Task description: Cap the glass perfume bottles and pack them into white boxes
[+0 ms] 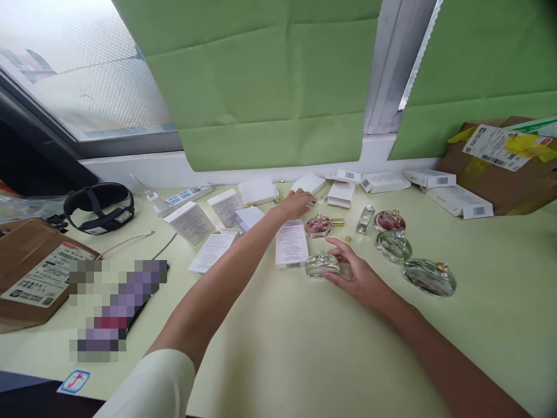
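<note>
My right hand (359, 276) grips the right side of a clear perfume bottle (322, 267), thumb in front and fingers behind. This bottle stands on the table with its silvery spray neck uncapped. Farther back, my left hand (296, 204) reaches down with its fingers bent together at a small shiny thing that I cannot make out. Just right of that hand is a perfume bottle with pink contents (318, 226), with a gold cap (337, 222) beside it. A printed white carton (291, 244) lies below the left hand.
Several bottles lie at right, including a large clear bottle (429, 277) and a greenish bottle (393, 247). White boxes (385, 182) line the window sill. Cardboard boxes (500, 168) stand at both sides. A black head strap (100, 209) and a power strip (189, 196) are at left.
</note>
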{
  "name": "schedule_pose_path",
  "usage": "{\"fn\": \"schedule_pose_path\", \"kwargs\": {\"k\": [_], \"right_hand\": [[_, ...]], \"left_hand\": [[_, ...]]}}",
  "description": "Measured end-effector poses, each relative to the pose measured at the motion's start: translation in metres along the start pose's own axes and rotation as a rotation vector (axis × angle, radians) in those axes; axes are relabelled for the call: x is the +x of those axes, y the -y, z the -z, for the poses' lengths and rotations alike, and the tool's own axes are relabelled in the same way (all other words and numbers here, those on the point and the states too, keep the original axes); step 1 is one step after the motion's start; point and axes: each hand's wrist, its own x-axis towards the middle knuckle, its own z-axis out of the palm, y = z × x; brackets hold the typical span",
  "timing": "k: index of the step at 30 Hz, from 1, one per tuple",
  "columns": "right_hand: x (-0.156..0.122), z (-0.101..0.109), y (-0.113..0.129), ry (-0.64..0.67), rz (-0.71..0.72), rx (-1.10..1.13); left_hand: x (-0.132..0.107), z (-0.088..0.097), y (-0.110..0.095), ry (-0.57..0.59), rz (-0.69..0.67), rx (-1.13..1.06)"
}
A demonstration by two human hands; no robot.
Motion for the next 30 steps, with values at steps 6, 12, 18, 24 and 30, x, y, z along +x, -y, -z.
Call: {"fn": "schedule_pose_path", "kwargs": {"k": [6, 12, 18, 24, 30], "right_hand": [[0.000, 0.001, 0.000, 0.012, 0.002, -0.005], [0.002, 0.000, 0.001, -0.035, 0.062, 0.069], [0.002, 0.005, 0.005, -0.118, 0.204, 0.125], [-0.003, 0.008, 0.011, -0.127, 0.225, 0.051], [-0.006, 0.008, 0.017, -0.054, 0.247, -0.055]], "left_hand": [[-0.004, -0.002, -0.009, -0.092, 0.093, -0.043], [-0.074, 0.041, -0.032, -0.254, 0.090, -0.319], [-0.128, 0.078, -0.075, -0.113, -0.154, -0.499], [-0.130, 0.079, -0.094, 0.045, -0.197, -0.482], [-0.127, 0.067, -0.089, 0.073, -0.228, -0.430]]}}
